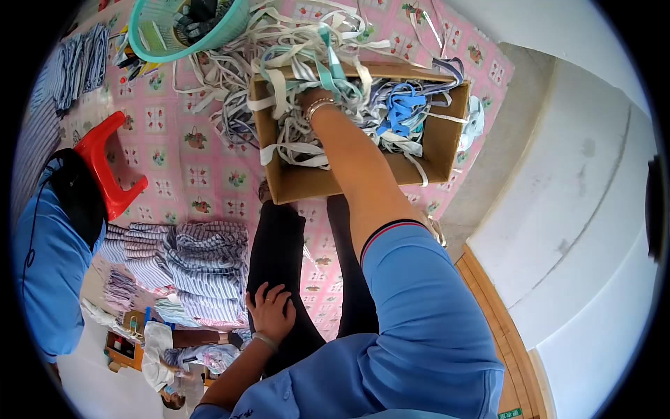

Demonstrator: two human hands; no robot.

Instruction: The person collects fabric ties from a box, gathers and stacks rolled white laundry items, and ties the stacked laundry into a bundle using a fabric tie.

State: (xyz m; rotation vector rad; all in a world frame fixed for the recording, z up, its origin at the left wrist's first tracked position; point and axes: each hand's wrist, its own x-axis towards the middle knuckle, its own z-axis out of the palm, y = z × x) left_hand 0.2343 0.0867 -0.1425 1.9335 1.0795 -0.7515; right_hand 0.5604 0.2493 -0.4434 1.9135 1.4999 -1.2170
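Note:
My right arm reaches into a cardboard box point(300, 185) full of loose fabric straps. Strips of white, grey and green cover most of my right hand point(317, 99), so its fingers are hidden and I cannot see whether they grip anything. A bright blue strap bundle point(403, 108) lies to the right of that hand inside the box. Several white straps point(307, 152) hang in the near left corner. My left hand point(271, 312) rests flat on my black-trousered thigh, fingers spread, holding nothing.
More tangled straps point(223, 91) spill left of the box on the pink patterned cloth point(202, 160). A turquoise basket point(157, 56) stands at the far left, near a red stool point(105, 167). Striped garments point(202, 265) are stacked left of my legs. A person in blue point(52, 258) sits at the left.

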